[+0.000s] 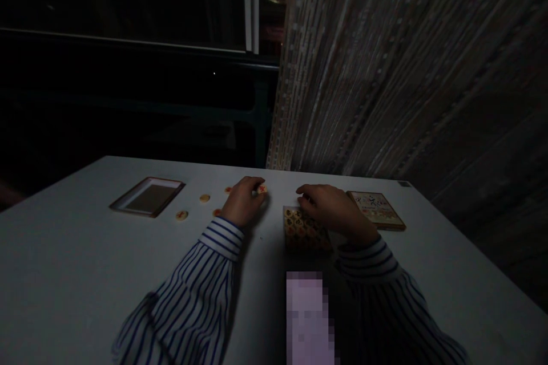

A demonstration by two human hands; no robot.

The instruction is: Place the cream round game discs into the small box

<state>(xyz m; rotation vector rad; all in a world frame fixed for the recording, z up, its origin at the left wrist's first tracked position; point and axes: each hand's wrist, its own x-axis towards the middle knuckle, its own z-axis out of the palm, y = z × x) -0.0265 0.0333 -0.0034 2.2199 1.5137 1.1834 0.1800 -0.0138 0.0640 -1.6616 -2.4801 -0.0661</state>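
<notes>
My left hand (243,201) is closed, its thumb and fingers pinching a round Chinese chess piece (262,189) with a red character, just over the white table. My right hand (327,205) hangs over the far right part of a box packed with Chinese chess pieces (302,229). Its fingers are bent, with a small gap between thumb and forefinger, and no piece shows in them. Several loose pieces lie left of my left hand, among them a pale disc (204,198) and a marked one (182,215); some are partly hidden behind that hand.
A shallow open tray or lid (154,214) lies at the left of the white table (85,251). Beside my right forearm rests a flat printed box or booklet (379,210). A small dark label (403,184) sits at the far right corner. Behind the table hangs a string curtain (363,68).
</notes>
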